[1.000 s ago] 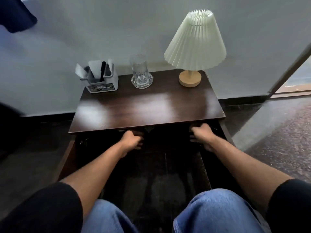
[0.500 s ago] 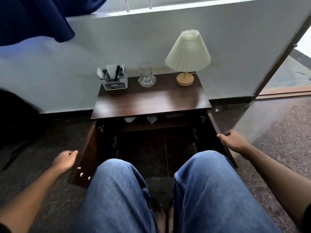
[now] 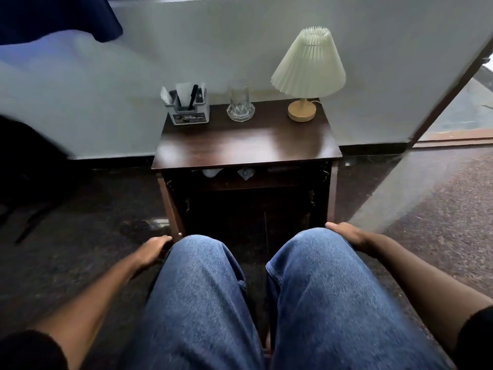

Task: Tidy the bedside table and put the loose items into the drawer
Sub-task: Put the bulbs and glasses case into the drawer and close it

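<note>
The dark wooden bedside table [image 3: 248, 145] stands against the wall with both lower doors swung out toward me. On its top sit a white pen holder [image 3: 188, 110] with a black pen, a clear glass [image 3: 240, 104] and a lamp [image 3: 306, 68]. Under the top, a shallow open drawer [image 3: 240, 182] shows two pale small items [image 3: 212, 172] at its front. My left hand [image 3: 153, 249] curls on the lower corner of the left door [image 3: 170, 206]. My right hand [image 3: 346, 235] lies on the edge of the right door [image 3: 332, 193], partly hidden by my knee.
My knees in blue jeans [image 3: 208, 289] fill the foreground in front of the cabinet opening. A blue curtain [image 3: 53, 17] hangs at the top left. A dark object [image 3: 26, 156] sits on the floor at the left, and a slanted door frame [image 3: 453, 84] stands at the right.
My hands came out of the cabinet and moved to the doors. The doors have swung inward from their wide spread. My head has pulled back, so my knees now fill the foreground.
</note>
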